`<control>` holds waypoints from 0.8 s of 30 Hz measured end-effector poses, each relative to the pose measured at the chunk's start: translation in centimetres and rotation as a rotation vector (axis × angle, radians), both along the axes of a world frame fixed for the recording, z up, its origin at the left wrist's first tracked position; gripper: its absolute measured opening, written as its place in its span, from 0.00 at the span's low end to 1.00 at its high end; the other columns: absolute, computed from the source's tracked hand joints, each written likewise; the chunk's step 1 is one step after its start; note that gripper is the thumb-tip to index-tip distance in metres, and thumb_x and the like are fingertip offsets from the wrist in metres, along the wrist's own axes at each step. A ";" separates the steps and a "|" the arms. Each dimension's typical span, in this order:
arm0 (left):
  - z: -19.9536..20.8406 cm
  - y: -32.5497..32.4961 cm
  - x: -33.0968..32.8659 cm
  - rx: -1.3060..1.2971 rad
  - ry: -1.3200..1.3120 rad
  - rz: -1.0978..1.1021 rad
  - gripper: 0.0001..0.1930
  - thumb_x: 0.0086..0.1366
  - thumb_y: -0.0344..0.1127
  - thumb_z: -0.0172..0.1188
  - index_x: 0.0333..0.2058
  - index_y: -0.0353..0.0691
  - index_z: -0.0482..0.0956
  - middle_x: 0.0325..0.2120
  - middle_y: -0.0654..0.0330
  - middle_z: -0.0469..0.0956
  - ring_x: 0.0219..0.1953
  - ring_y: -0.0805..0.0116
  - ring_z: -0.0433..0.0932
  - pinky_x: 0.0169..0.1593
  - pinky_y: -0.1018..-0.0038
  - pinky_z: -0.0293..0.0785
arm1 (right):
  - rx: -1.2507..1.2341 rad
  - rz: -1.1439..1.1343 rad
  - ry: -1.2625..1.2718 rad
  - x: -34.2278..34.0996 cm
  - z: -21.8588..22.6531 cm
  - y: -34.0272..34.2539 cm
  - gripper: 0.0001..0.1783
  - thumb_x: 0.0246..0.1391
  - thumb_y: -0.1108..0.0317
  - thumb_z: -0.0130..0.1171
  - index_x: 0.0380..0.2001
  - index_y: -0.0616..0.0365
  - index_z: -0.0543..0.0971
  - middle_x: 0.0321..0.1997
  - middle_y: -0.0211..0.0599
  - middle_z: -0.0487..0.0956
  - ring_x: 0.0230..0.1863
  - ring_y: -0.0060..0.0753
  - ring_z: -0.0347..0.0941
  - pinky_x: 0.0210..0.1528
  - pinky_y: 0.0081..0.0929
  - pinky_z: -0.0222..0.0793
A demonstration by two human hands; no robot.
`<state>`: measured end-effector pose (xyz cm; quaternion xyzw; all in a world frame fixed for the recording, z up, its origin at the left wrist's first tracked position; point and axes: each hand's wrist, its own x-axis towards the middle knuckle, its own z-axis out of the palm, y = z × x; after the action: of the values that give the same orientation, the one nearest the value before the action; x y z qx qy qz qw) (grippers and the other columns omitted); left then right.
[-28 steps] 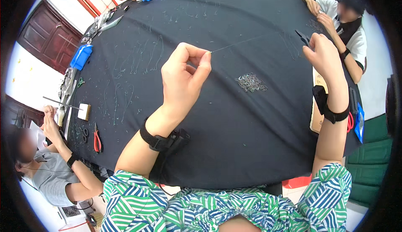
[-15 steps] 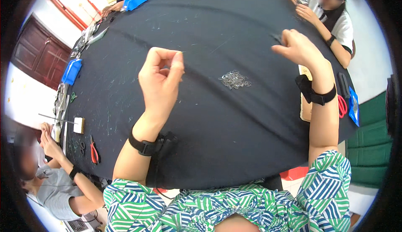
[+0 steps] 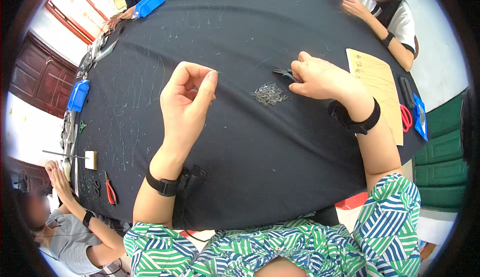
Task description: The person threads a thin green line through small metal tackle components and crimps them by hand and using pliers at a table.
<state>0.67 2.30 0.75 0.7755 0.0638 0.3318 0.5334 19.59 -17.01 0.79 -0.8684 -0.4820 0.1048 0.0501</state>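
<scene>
My left hand (image 3: 187, 97) is raised over the dark cloth, thumb and forefinger pinched together. A tiny tip of a thin greenish strand (image 3: 219, 72) shows at the pinch; the rest of it is hidden or too fine to see. My right hand (image 3: 320, 77) is closed around a small pair of dark pliers (image 3: 283, 73), whose jaws point left toward my left hand. Just below those jaws lies a tangled pile of small metal wire pieces (image 3: 270, 94). A gap separates my two hands.
Thin green strands (image 3: 135, 142) are scattered over the black cloth (image 3: 240, 167). On the right are a tan sheet (image 3: 372, 77), red-handled scissors (image 3: 406, 118) and a blue packet (image 3: 420, 119). Red-handled pliers (image 3: 110, 191) and a white block (image 3: 90, 160) lie left. Several people sit around the table.
My right hand has come left and slightly nearer, bringing the pliers beside the metal pile and uncovering the tan sheet. My left hand keeps its pinch. The whole view has shifted slightly.
</scene>
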 end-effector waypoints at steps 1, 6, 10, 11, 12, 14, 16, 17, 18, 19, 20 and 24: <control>0.0 -0.1 0.0 0.001 0.000 0.003 0.04 0.66 0.30 0.60 0.33 0.37 0.75 0.23 0.70 0.73 0.25 0.86 0.70 0.27 0.87 0.65 | 0.001 0.003 0.000 0.1 -0.3 0.0 0.15 0.51 0.61 0.59 0.32 0.65 0.74 0.38 0.48 0.72 0.43 0.49 0.72 0.47 0.38 0.69; 0.0 -0.7 -0.3 -0.020 0.045 -0.091 0.03 0.66 0.31 0.60 0.35 0.39 0.77 0.25 0.71 0.75 0.25 0.86 0.71 0.28 0.88 0.65 | 0.027 0.047 -0.172 1.2 -2.7 -0.4 0.13 0.45 0.64 0.64 0.27 0.63 0.76 0.37 0.44 0.74 0.45 0.45 0.70 0.48 0.38 0.69; -0.3 -1.2 -0.2 -0.037 0.065 -0.108 0.03 0.64 0.29 0.62 0.34 0.37 0.78 0.24 0.70 0.75 0.26 0.86 0.71 0.28 0.87 0.66 | 0.029 0.035 -0.272 0.8 -2.6 -0.4 0.11 0.43 0.63 0.67 0.21 0.59 0.78 0.35 0.41 0.75 0.43 0.43 0.72 0.46 0.37 0.69; -0.3 -1.4 -0.1 -0.038 0.074 -0.098 0.02 0.63 0.28 0.63 0.32 0.37 0.79 0.24 0.69 0.76 0.26 0.86 0.73 0.28 0.86 0.69 | 0.033 0.048 -0.274 0.3 -2.4 -0.4 0.11 0.43 0.63 0.67 0.21 0.59 0.78 0.35 0.41 0.75 0.43 0.43 0.72 0.46 0.37 0.69; -0.5 -1.5 -0.2 -0.034 0.064 -0.103 0.03 0.62 0.28 0.63 0.31 0.36 0.79 0.24 0.67 0.75 0.25 0.85 0.73 0.28 0.85 0.69 | 0.107 0.015 -0.330 -0.2 -1.8 -0.4 0.11 0.43 0.64 0.67 0.22 0.59 0.78 0.34 0.40 0.75 0.42 0.44 0.72 0.46 0.37 0.68; -0.8 -1.3 -0.2 0.055 0.078 -0.108 0.03 0.64 0.28 0.62 0.33 0.36 0.78 0.26 0.69 0.76 0.26 0.86 0.72 0.29 0.87 0.68 | 0.235 0.029 -0.375 -0.7 -0.4 0.1 0.12 0.47 0.67 0.66 0.34 0.59 0.78 0.37 0.38 0.77 0.34 0.36 0.76 0.36 0.31 0.70; -0.8 -1.4 -0.5 0.138 0.102 -0.128 0.03 0.63 0.28 0.63 0.33 0.36 0.78 0.27 0.69 0.76 0.27 0.85 0.72 0.31 0.86 0.68 | 0.346 0.088 0.121 -2.6 2.8 0.7 0.15 0.50 0.67 0.65 0.40 0.60 0.76 0.40 0.38 0.77 0.32 0.31 0.77 0.32 0.27 0.70; -0.8 -1.5 -0.5 0.131 0.102 -0.114 0.03 0.63 0.28 0.63 0.33 0.36 0.78 0.27 0.69 0.76 0.27 0.85 0.72 0.31 0.86 0.68 | 0.435 0.120 0.619 -3.6 3.7 1.2 0.18 0.53 0.68 0.63 0.46 0.61 0.73 0.43 0.38 0.77 0.30 0.26 0.78 0.27 0.23 0.70; -0.6 -1.7 -0.5 0.186 0.093 -0.118 0.04 0.62 0.28 0.63 0.32 0.36 0.78 0.26 0.68 0.75 0.27 0.84 0.73 0.31 0.85 0.68 | 0.465 0.143 0.859 -4.5 3.8 1.4 0.20 0.56 0.68 0.62 0.49 0.62 0.71 0.43 0.37 0.77 0.29 0.23 0.77 0.25 0.20 0.70; -0.5 -1.9 -0.5 0.242 0.085 -0.121 0.04 0.61 0.28 0.64 0.32 0.35 0.78 0.26 0.66 0.75 0.27 0.83 0.73 0.30 0.83 0.69 | 0.487 0.165 1.102 -5.3 3.9 1.5 0.22 0.58 0.68 0.60 0.52 0.63 0.68 0.43 0.36 0.77 0.28 0.19 0.77 0.23 0.17 0.69; -0.7 -2.1 -0.5 0.217 0.056 -0.113 0.05 0.60 0.28 0.64 0.31 0.35 0.77 0.26 0.64 0.74 0.26 0.80 0.74 0.29 0.81 0.70 | 0.456 0.172 1.156 -5.9 4.1 1.6 0.22 0.59 0.69 0.59 0.53 0.64 0.68 0.37 0.33 0.78 0.30 0.20 0.76 0.29 0.17 0.73; -0.5 -2.1 -0.3 0.242 0.032 -0.104 0.05 0.60 0.27 0.63 0.30 0.34 0.76 0.26 0.63 0.74 0.26 0.78 0.75 0.29 0.80 0.70 | 0.580 0.245 0.911 -5.4 2.3 1.8 0.15 0.58 0.65 0.60 0.43 0.63 0.74 0.28 0.29 0.76 0.27 0.14 0.69 0.28 0.17 0.66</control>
<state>0.35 0.19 0.20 0.8416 -0.0088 0.2966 0.4513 14.19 -15.26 3.12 -0.6235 -0.5182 0.3381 0.4780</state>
